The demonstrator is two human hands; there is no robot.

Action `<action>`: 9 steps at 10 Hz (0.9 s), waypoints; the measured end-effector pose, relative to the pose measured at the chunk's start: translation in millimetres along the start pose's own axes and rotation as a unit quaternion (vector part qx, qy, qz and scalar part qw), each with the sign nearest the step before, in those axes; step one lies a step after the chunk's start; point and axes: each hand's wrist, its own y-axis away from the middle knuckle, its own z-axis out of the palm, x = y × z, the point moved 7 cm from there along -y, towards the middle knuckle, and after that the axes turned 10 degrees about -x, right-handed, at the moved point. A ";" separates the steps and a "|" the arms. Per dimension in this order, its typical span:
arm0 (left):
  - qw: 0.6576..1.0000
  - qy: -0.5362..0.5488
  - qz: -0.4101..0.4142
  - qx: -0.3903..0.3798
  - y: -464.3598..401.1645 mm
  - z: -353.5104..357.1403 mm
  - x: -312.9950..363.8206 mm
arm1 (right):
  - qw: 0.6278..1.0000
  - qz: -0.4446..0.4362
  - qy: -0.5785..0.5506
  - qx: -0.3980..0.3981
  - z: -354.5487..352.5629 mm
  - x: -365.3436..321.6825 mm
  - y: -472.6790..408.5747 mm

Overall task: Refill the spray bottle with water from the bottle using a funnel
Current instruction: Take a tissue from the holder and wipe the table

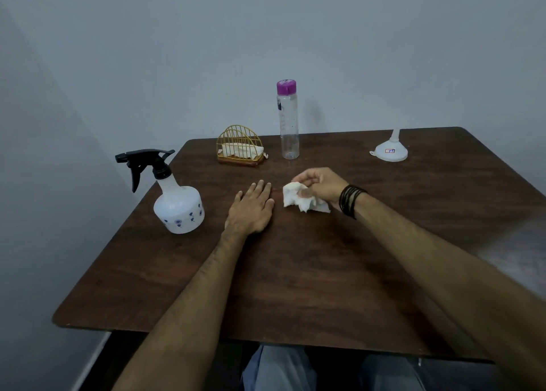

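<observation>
Spray bottle of white plastic, black trigger (177, 197), stands at nine o'clock by our dark wooden desk (295, 272) edge; our left hand (251, 210) lies flat, fingers spread, our right hand (320, 185) pinches crumpled white tissue (301, 200); funnel label unreadable.

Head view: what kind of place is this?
Probably a plain room at home, not a lab or kitchen: a dark wooden table pushed against a bare grey wall, with household things on it, such as a gold wire napkin holder and a flower-printed spray bottle.
</observation>
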 end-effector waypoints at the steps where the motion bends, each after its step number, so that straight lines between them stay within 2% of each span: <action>1: 1.000 0.003 -0.002 0.000 -0.6 -0.5 -0.6 | 0.976 0.008 0.181 0.120 -18.7 3.5 -4.0; 2: 1.000 0.004 -0.001 0.000 -1.2 -0.4 -0.9 | 0.945 -0.028 0.272 0.179 -18.5 1.1 -2.6; 3: 1.000 0.007 -0.001 -0.001 -1.1 -0.3 -0.9 | 0.919 -0.053 0.368 0.130 0.4 -3.1 -3.4; 5: 1.000 0.009 0.001 0.004 0.3 0.0 -0.8 | 0.902 -0.063 0.416 0.099 29.3 -10.9 4.1; 7: 1.000 0.008 -0.003 0.003 0.7 1.1 -0.8 | 0.914 -0.121 0.385 0.052 49.3 -13.9 35.1; 8: 1.000 0.007 -0.005 0.008 1.2 1.2 -0.1 | 0.932 -0.104 0.348 -0.024 43.9 -13.4 43.6; 9: 1.000 0.007 -0.004 0.006 1.4 0.7 0.0 | 0.969 -0.059 0.242 -0.001 8.2 -16.6 37.1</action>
